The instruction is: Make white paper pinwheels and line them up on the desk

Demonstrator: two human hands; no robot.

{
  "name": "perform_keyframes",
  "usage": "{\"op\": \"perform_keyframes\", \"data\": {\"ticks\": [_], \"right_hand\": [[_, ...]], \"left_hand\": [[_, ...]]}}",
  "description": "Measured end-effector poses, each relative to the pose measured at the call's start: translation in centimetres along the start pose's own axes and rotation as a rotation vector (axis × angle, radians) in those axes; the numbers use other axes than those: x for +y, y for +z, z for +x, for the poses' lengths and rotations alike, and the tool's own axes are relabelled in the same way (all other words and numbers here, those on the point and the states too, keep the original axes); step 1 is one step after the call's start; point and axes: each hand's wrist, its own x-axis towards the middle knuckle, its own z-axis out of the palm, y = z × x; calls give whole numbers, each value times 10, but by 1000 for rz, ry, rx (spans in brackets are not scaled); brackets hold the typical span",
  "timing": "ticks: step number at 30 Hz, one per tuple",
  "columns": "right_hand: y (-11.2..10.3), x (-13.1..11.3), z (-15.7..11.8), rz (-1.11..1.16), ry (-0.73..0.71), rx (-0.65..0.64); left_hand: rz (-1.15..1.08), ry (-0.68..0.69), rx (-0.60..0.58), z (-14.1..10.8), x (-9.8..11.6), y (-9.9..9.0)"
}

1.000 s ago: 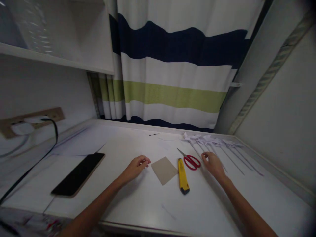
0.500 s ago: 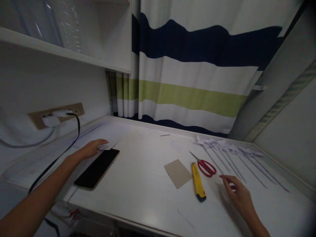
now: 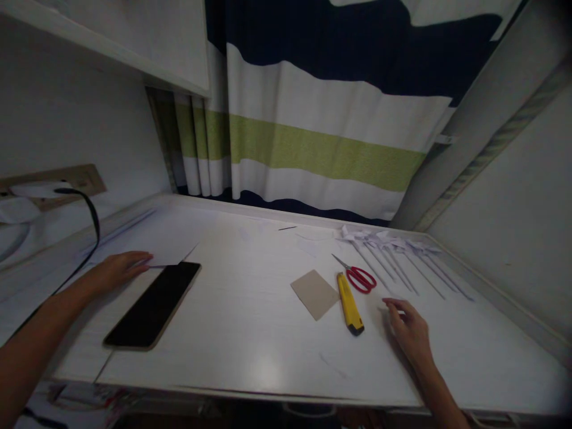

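At the left of the desk, my left hand (image 3: pixel 118 271) pinches a thin, pale strip (image 3: pixel 161 266) that reaches toward the top of a black phone (image 3: pixel 154 307). My right hand (image 3: pixel 407 328) hovers low over the desk at the right, fingers curled and fingertips close together; whether anything small is between them is too fine to tell. Left of that hand lie a yellow cutter (image 3: pixel 350 304), red-handled scissors (image 3: pixel 360 278) and a square grey-brown card (image 3: pixel 315 294). Behind it, several thin sticks with white paper pieces (image 3: pixel 384 241) lie in a row.
A striped curtain (image 3: pixel 313 143) hangs behind the white desk (image 3: pixel 241 310). A black cable (image 3: pixel 92 208) runs from the wall socket (image 3: pixel 84 179) down behind my left arm. A shelf (image 3: pixel 111 44) overhangs the left side. A thin dark stick (image 3: pixel 287 227) lies near the back.
The view has tilted down and shifted. My left hand has drawn back leftward from the phone's top with the pale piece, which now shows as a thin strip. My right hand keeps its pose.
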Motion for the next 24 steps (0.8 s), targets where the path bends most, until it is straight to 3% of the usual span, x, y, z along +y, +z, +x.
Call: {"op": "perform_keyframes", "data": {"ticks": [3, 5, 10, 14, 18, 22, 24], "right_hand": [[4, -2, -1, -6, -13, -15], [6, -1, -1, -24, -8, -23], [6, 2, 0, -70, 43, -42], [4, 2, -1, -109, 42, -14], [4, 1, -2, -119, 26, 6], [3, -1, -2, -139, 34, 7], [2, -2, -2, -142, 38, 10]], "left_hand": [[100, 67, -47, -1, 0, -2], [152, 52, -16, -1, 3, -4], [171, 72, 196, 6, 8, -12], [165, 60, 329, 13, 19, -31], [133, 124, 465, 13, 55, -48], [67, 214, 607, -1, 110, -53], [-29, 361, 718, -13, 142, -50]]}}
